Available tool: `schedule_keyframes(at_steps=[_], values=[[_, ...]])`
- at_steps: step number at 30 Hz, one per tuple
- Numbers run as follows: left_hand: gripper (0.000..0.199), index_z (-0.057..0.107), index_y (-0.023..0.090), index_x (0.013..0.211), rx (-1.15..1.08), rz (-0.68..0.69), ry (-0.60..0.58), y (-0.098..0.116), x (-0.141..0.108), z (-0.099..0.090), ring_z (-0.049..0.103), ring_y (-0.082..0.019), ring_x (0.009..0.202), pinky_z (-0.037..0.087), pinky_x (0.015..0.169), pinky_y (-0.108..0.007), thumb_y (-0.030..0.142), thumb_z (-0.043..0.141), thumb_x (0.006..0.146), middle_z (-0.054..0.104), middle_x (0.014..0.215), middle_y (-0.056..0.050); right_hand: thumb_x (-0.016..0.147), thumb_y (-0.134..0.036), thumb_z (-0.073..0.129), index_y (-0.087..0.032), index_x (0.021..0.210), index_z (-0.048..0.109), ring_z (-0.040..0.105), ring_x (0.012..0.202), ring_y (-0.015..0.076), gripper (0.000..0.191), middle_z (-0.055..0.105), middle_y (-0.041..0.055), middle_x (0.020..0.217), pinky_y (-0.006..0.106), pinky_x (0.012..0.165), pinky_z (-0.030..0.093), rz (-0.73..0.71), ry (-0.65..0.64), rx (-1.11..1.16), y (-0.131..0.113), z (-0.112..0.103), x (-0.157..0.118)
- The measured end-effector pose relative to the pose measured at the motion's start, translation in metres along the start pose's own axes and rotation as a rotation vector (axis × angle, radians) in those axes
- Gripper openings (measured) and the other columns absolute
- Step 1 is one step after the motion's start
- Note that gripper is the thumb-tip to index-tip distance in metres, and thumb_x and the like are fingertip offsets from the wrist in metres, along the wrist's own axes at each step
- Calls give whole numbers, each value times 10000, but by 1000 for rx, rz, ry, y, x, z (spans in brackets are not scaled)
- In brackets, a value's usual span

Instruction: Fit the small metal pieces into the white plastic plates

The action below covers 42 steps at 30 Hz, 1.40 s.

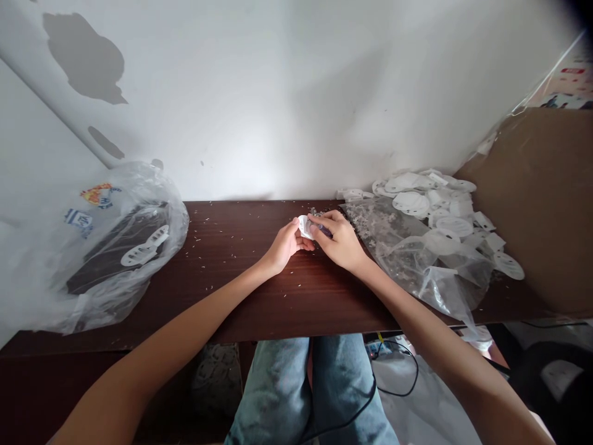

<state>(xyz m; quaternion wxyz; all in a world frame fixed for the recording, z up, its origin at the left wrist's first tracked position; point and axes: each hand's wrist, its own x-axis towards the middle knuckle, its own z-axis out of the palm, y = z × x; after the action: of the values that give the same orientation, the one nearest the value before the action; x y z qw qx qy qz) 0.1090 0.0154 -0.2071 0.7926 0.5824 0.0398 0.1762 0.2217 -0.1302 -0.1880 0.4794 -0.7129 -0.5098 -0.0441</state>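
Note:
Above the dark brown table, near its middle, my two hands meet at a small white plastic piece. My left hand [286,246] grips the white piece [304,226] by its left side, thumb on top and fingers curled beneath. From the right, my right hand [340,238] closes its thumb and forefinger round a small dark tool [325,230], whose tip end lies against the white piece. Part of the tool is hidden inside the palm.
A pile of white plastic parts [451,210] and a clear bag [445,287] lie at the right, beside a cardboard box [537,204]. Another clear bag [160,266] with white parts stands left. Small white scraps dot the brown table [241,247]. A black cable [416,371] hangs below.

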Motion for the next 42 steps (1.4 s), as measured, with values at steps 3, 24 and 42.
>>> schedule_keyframes(at_steps=[3, 24, 42], values=[[614, 681, 151, 1079, -38, 22, 9, 2, 0, 3, 658, -185, 728, 546, 675, -324, 745, 632, 930, 707, 895, -88, 1003, -403, 619, -231, 1250, 805, 679, 1048, 252, 354, 732, 113, 1152, 453, 1005, 531, 62, 11, 107, 0, -2, 3], [603, 713, 201, 1215, -114, -3, 35, 7, -7, 3, 631, -200, 815, 488, 612, -306, 711, 659, 897, 726, 1090, -122, 774, -436, 916, -193, 901, 605, 215, 487, 40, 415, 371, -107, 605, 238, 457, 153, 526, -226, 1021, -16, -4, 5], [303, 730, 162, 894, -201, -79, 48, 8, -3, 5, 581, -129, 739, 528, 746, -298, 348, 911, 737, 664, 810, -28, 809, -385, 879, -209, 954, 587, 208, 461, 34, 370, 385, -118, 596, 231, 456, 138, 489, -236, 1053, -10, -4, 6]])
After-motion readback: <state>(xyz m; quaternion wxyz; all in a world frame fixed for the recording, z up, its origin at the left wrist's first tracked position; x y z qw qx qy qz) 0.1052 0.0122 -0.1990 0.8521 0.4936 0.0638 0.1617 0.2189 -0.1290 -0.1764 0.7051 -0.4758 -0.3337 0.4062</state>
